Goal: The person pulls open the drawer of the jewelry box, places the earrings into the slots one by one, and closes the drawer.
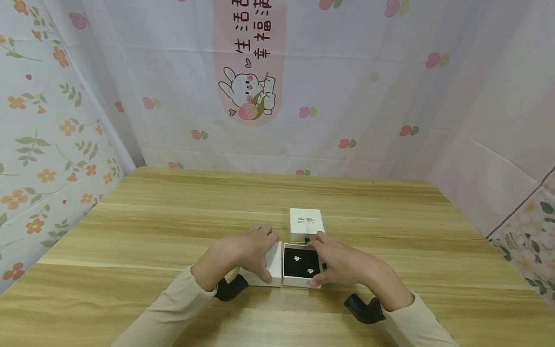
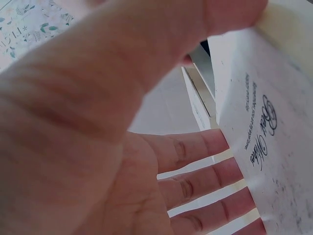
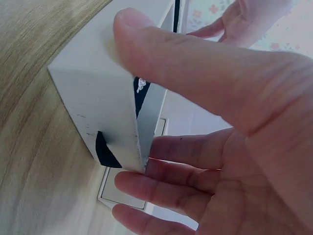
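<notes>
My left hand (image 1: 244, 251) grips a white box sleeve (image 1: 274, 272), thumb at its near edge and fingers at the far edge. Printed lettering shows on the sleeve's top in the left wrist view. Right beside it lies a white box drawer (image 1: 297, 281) with a black foam insert (image 1: 299, 267). Two small sparkling earrings (image 1: 297, 259) sit in the foam. My right hand (image 1: 347, 262) holds the drawer at its right end, thumb on the near wall and fingers at the far side. A black pull tab (image 3: 105, 151) sticks out of the drawer's end wall.
A second white box (image 1: 306, 220), with "Best Wishes" on its lid, stands just behind the drawer, close to my right fingertips. Wooden tabletop (image 1: 195, 207) spreads around the boxes. A patterned curtain (image 1: 347, 96) hangs behind the table.
</notes>
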{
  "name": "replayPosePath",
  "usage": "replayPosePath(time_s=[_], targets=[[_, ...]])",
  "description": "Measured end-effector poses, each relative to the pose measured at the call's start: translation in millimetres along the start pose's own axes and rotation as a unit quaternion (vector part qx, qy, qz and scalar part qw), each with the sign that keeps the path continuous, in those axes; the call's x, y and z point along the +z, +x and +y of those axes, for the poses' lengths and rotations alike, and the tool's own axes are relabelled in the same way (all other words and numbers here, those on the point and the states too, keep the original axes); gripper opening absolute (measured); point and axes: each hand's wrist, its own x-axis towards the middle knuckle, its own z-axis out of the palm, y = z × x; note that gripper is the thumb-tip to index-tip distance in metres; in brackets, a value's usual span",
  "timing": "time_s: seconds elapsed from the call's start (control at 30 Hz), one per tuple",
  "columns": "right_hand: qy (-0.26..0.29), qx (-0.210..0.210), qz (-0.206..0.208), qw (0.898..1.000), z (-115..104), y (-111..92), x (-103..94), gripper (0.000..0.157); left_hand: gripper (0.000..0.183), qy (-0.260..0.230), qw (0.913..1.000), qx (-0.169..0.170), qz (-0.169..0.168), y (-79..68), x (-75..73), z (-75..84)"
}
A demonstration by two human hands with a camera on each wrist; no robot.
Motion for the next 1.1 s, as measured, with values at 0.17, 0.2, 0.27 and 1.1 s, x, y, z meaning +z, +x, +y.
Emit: replayPosePath(time_s=[0.17,0.2,0.27,1.1], targets=[[0.010,0.001,0.001,1.000,-0.7,1.7,1.1,0.074,0.070,-0.001,1.0000,0.002,0.003,-0.3,0.1,0.1],[0.011,0.002,0.000,1.000,-0.7,1.9,1.2,0.074,0.069,-0.002,1.0000,0.003,0.003,-0.3,0.2,0.1],[0.012,0.001,0.002,1.000,-0.7,1.7,1.5,0.075,0.070,-0.003,1.0000,0.004,0.002,-0.1,0.1,0.0],[0.036,-0.003,0.010,0.999,-2.8,6.9,8.4,0.076,0.073,0.005,0.9997,0.022,-0.004,2.3,-2.4,-3.5]])
